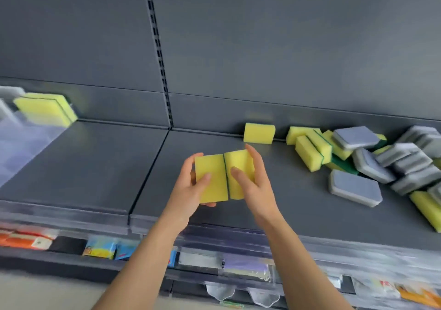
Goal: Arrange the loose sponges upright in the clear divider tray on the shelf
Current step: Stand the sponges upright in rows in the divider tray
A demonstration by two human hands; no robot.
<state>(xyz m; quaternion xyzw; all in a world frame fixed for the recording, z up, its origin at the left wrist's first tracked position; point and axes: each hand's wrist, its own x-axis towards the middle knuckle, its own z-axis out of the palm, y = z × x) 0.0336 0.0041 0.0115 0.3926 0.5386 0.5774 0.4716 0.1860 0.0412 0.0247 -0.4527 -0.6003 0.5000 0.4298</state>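
Two yellow sponges with green scourer backs are pressed side by side above the grey shelf [95, 166]. My left hand [188, 190] grips the left sponge [210, 178], thumb across its face. My right hand [253, 185] grips the right sponge [238, 161], fingers behind it and thumb in front. The clear divider tray [21, 142] sits at the far left of the shelf, with two yellow sponges [45, 109] standing upright at its back. A loose pile of yellow and grey sponges [362, 157] lies at the right. One yellow sponge [259, 133] lies alone against the back wall.
A clear plastic lip [238, 235] runs along the shelf's front edge. Below it, a lower shelf holds packaged goods [100, 250]. A slotted upright [157, 47] divides the grey back panel.
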